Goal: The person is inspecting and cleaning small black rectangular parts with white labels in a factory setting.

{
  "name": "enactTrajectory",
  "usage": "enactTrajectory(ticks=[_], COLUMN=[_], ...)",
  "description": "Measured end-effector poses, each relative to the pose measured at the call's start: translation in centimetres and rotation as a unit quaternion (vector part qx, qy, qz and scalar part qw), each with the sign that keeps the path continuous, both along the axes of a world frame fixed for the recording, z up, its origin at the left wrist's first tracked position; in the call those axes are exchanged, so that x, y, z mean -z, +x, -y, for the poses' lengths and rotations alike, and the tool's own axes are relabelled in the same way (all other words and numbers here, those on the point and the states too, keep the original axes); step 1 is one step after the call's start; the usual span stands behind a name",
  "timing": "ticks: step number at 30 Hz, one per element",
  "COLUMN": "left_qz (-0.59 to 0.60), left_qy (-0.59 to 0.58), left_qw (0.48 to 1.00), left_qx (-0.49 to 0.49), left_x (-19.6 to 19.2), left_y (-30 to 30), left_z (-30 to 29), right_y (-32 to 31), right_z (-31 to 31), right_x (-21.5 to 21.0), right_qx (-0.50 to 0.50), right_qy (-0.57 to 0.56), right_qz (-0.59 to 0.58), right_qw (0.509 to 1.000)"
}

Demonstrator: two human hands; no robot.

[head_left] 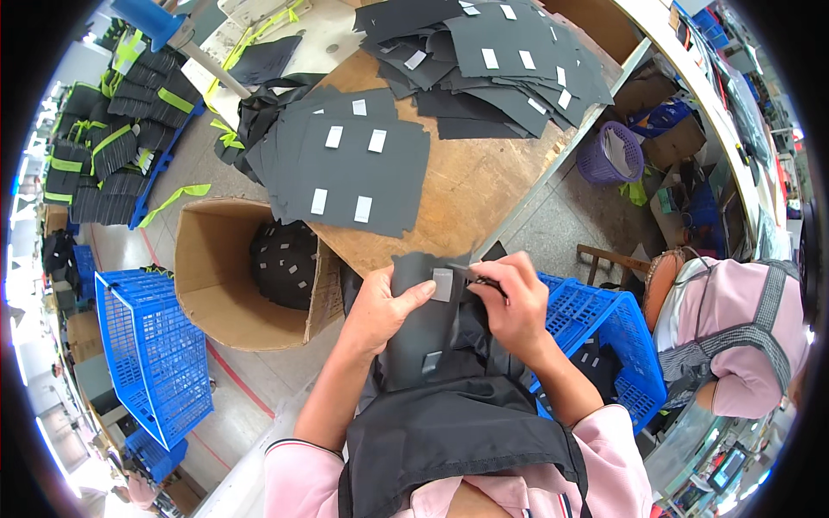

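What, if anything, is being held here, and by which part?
The left grip holds a dark sheet by its left edge, near the upper end. The right grip holds a small dark tool; the part held is hidden.

L head cam (fisheye) looks down close over apron [458,423] twd table [466,186].

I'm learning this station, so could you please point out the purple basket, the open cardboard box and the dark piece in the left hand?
Purple basket [593,162]: head view, outer side wall.
Cardboard box [213,266]: head view, inner left wall.
Dark piece [418,326]: head view, middle of its surface.
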State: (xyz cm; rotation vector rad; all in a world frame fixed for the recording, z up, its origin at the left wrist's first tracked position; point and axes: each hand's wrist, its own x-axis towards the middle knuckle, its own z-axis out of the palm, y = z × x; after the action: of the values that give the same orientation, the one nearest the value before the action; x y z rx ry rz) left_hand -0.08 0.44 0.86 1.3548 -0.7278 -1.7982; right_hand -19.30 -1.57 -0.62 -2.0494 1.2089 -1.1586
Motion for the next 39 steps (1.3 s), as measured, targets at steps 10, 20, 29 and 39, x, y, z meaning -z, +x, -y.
enactTrajectory(ticks=[10,20,29,39], left_qz=[-0.122,-0.058,-0.042,0.007], left_qy=[-0.006,0.013,0.013,0.044], left_qw=[0.991,0.992,0.996,0.996], left_qx=[-0.062,-0.114,-0.075,-0.078], left_x=[1.8,0.6,-0.1,1.1], left_y=[-0.1,-1.2,-1.2,-1.0], left_z=[0.1,0.1,0.1,-0.3], right_y=[-3.5,-1.3,-1.3,-2.0], right_z=[4.5,-1.2,0.2,0.8], right_x=[-0.4,-0.6,-0.2,-0.6], right_qx=[-0.263,0.048,-0.038,-0.06], right_qy=[0.499,0.061,-0.006,-0.024], right_qz=[0.132,-0.01,-0.053,-0.068], right_qw=[0.815,0.997,0.998,0.996])
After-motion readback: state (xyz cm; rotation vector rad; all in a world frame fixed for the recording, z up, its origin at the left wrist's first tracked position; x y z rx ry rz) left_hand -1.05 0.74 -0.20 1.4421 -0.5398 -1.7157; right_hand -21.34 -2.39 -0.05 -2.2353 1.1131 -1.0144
